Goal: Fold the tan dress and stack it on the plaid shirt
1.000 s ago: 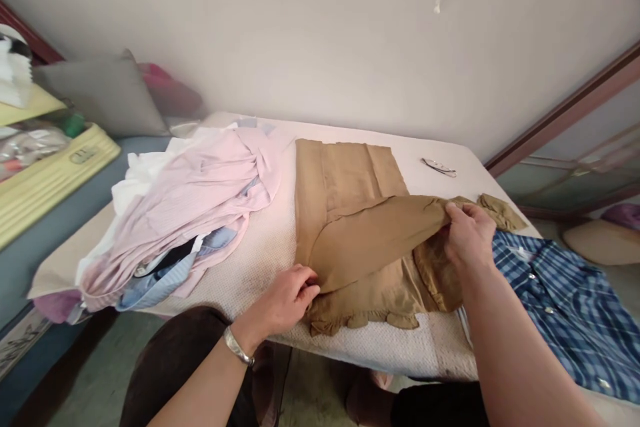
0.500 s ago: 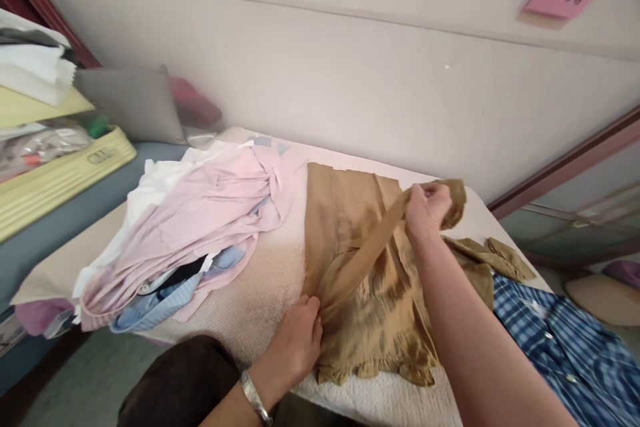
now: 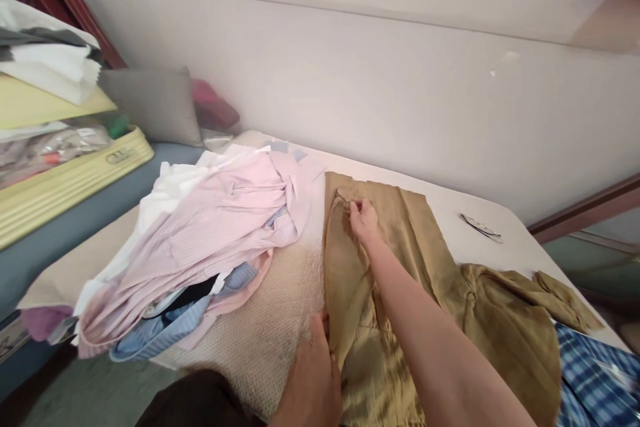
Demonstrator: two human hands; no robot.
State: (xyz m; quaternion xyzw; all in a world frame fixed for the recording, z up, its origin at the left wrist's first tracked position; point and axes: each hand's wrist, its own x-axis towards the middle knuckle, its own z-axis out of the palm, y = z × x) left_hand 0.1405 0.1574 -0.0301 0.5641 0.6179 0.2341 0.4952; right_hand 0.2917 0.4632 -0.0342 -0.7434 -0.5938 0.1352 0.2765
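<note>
A golden-brown blouse (image 3: 407, 227) with gathered fabric lies spread on the padded table (image 3: 273, 300), one sleeve trailing off to the right. My right hand (image 3: 364, 217) pinches the cuff end of the other sleeve (image 3: 345, 260), laid along the blouse's left side toward the far edge. At the near left edge of the blouse, my left hand (image 3: 313, 377) has its thumb and fingers closed on the cloth; part of its grip is hidden.
A heap of pink, white and blue clothes (image 3: 225, 207) lies to the left. Eyeglasses (image 3: 481, 228) rest at the back right, and a blue checked shirt (image 3: 593, 367) at the lower right. Behind the table rises a pale wall (image 3: 350, 87). Yellow bins (image 3: 75, 180) stand at far left.
My right hand has swung left with the sleeve, from beyond the blouse's right side to its far left part. The eyeglasses have come into sight. The view has shifted somewhat.
</note>
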